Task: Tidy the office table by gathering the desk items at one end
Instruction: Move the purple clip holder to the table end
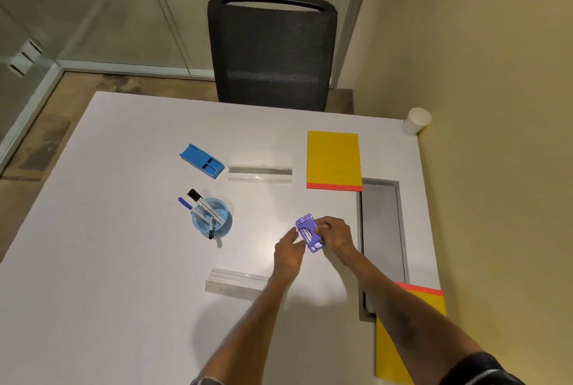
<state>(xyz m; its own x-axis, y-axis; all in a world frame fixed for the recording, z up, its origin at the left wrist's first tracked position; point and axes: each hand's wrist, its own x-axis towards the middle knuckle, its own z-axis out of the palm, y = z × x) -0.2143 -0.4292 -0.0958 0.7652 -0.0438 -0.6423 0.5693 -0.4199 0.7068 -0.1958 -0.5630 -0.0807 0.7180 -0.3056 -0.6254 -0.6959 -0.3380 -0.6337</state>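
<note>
Now both hands meet a little right of the middle of the frame, over the white tabletop. The right hand is closed around a small purple stapler, with its fingers pressing on the right side of it. The left hand is partly open; its fingertips come to the left edge of the stapler, but I cannot tell for sure whether they touch it. Whether the stapler rests on the tabletop or is lifted a little, I also cannot say.

I judge the stapler to be light, hard and stiff, made of plastic with a metal part in the middle. It should not bend, and it is not fragile. Its smooth shell may slip a little, so the best hold is across the two long sides, as the right hand does now; one hand is probably enough to carry it.

Other things lie apart on the tabletop: a blue plastic box at the upper left of the middle, a clear cup with markers below it, two clear rulers, and two yellow pads on the right side. A paper cup stands at the far right corner.

I can read no brand, label or writing on any of them; the print on the markers is too small.
</note>
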